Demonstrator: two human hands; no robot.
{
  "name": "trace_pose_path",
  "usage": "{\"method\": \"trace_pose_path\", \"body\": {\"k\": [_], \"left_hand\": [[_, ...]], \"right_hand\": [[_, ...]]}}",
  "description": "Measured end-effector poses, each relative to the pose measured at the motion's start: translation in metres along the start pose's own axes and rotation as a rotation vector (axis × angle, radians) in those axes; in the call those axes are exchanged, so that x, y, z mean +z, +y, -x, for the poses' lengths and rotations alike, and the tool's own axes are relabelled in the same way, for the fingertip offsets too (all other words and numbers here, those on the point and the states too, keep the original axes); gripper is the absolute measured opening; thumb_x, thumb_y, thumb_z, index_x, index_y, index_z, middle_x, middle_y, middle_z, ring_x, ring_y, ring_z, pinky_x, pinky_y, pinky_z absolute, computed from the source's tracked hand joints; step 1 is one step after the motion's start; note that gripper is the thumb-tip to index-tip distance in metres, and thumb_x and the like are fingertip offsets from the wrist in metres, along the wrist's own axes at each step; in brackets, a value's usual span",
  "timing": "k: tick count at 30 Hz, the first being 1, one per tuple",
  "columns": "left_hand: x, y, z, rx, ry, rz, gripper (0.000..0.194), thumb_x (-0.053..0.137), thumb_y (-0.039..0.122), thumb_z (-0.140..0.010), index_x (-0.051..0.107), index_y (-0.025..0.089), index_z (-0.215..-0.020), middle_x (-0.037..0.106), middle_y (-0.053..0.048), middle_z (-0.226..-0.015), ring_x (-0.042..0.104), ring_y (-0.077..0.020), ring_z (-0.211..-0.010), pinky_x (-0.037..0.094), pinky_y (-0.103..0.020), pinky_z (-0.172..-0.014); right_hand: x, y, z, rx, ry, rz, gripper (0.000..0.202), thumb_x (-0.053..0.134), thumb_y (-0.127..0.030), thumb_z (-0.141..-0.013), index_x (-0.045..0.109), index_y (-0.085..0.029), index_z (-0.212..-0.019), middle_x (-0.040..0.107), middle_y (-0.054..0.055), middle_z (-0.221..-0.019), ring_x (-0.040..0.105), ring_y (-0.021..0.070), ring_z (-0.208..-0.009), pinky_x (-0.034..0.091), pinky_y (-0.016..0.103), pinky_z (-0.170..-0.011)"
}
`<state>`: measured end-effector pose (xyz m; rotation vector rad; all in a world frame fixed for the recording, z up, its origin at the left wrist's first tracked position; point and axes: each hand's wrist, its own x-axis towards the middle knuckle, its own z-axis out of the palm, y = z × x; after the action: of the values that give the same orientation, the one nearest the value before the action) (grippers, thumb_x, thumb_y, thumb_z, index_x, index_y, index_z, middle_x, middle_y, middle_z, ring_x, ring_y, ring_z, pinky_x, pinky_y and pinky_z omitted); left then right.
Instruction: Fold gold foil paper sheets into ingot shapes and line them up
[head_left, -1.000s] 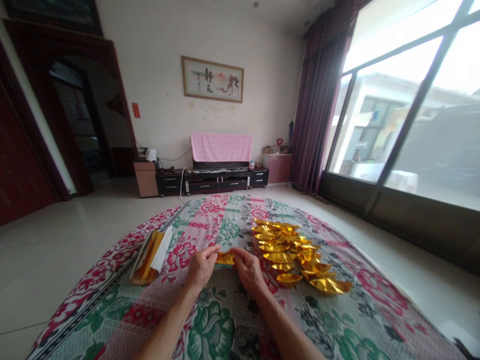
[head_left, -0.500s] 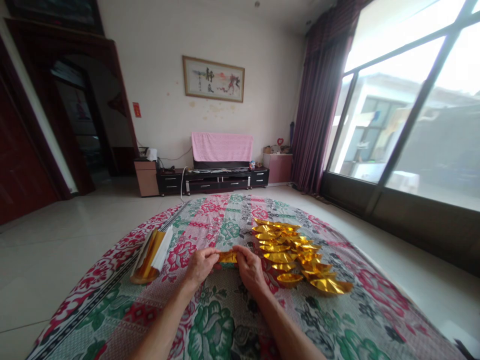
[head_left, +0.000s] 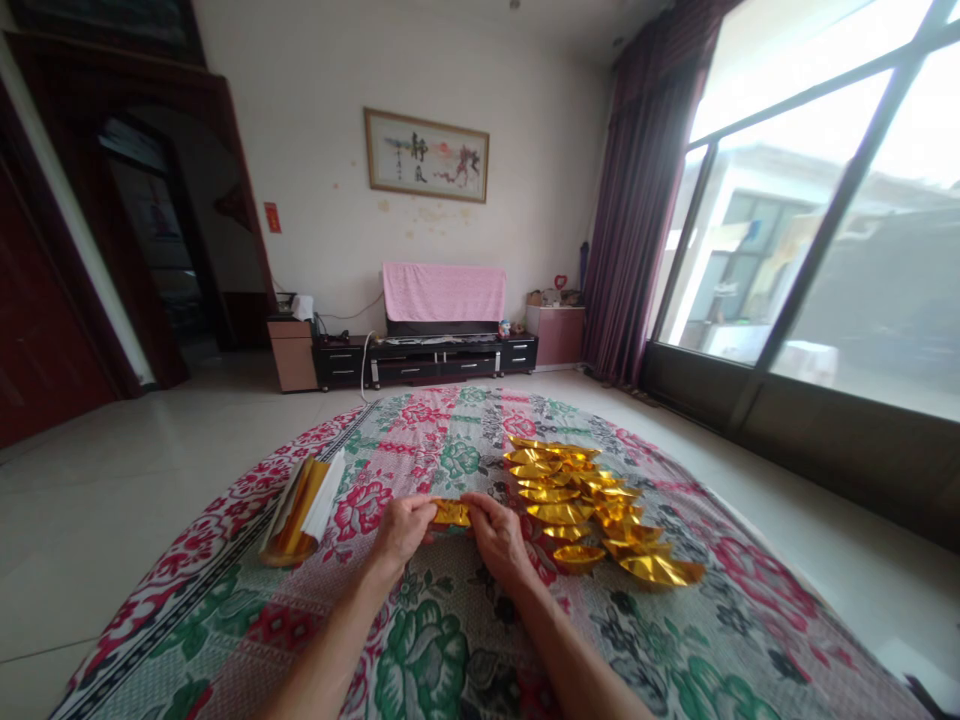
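Observation:
A small gold foil piece (head_left: 452, 513) is stretched between my two hands above the patterned cloth (head_left: 457, 455). My left hand (head_left: 405, 528) pinches its left end, and my right hand (head_left: 495, 530) pinches the right end, fingers closed on both sides. To the right of my right hand lie several folded gold boat-shaped pieces (head_left: 562, 513) in overlapping rows. Left of my left hand rests a curled stack of gold and white sheets (head_left: 304, 510).
The cloth covers a rounded surface. Beyond it stand a low black cabinet (head_left: 442, 365), a pink cloth (head_left: 444, 292) over a screen, and side cabinets. A dark curtain (head_left: 630, 200) and large window are at the right, a doorway at the left.
Both hands have shifted very slightly left with the foil piece between them, and its broad face now shows more. The gold pieces and the sheets lie as before.

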<state>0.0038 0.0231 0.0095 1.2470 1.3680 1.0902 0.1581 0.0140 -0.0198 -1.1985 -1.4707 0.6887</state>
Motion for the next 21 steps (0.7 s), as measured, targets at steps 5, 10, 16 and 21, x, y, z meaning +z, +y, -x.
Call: {"method": "trace_pose_path", "body": {"k": [5,10,16,21], "left_hand": [[0.001,-0.001,-0.001,-0.011,0.015,-0.051,0.035,0.051,0.020,-0.072,0.067,0.011,-0.102,0.072,-0.009,-0.078,0.068,-0.0176,-0.063,0.045,-0.019,-0.045],[0.001,0.003,0.002,-0.013,0.003,0.000,0.038,0.049,0.020,-0.074,0.065,0.010,-0.107,0.072,-0.010,-0.085,0.068,-0.0166,-0.064,0.046,-0.019,-0.046],[0.002,0.000,0.001,-0.022,0.003,-0.029,0.037,0.050,0.023,-0.075,0.065,0.012,-0.107,0.072,-0.010,-0.086,0.068,-0.0164,-0.064,0.045,-0.018,-0.045],[0.004,-0.010,-0.004,0.017,0.037,-0.086,0.037,0.050,0.023,-0.074,0.066,0.013,-0.105,0.072,-0.009,-0.081,0.067,-0.0164,-0.061,0.045,-0.018,-0.044]], "right_hand": [[0.000,0.000,0.000,-0.016,0.018,-0.004,0.033,0.044,-0.035,-0.082,0.069,-0.016,-0.095,0.067,0.003,-0.073,0.058,0.0123,-0.059,0.046,0.019,-0.055],[0.001,0.001,0.000,-0.003,-0.006,-0.012,0.034,0.044,-0.036,-0.082,0.069,-0.016,-0.095,0.067,0.003,-0.073,0.057,0.0114,-0.056,0.045,0.019,-0.054],[-0.001,-0.002,0.001,-0.006,-0.007,-0.005,0.034,0.045,-0.036,-0.081,0.069,-0.016,-0.096,0.067,0.003,-0.074,0.058,0.0124,-0.060,0.046,0.018,-0.055],[-0.002,-0.006,0.002,0.001,0.001,-0.008,0.035,0.044,-0.035,-0.081,0.069,-0.015,-0.095,0.067,0.003,-0.075,0.058,0.0125,-0.060,0.046,0.019,-0.055]]}}
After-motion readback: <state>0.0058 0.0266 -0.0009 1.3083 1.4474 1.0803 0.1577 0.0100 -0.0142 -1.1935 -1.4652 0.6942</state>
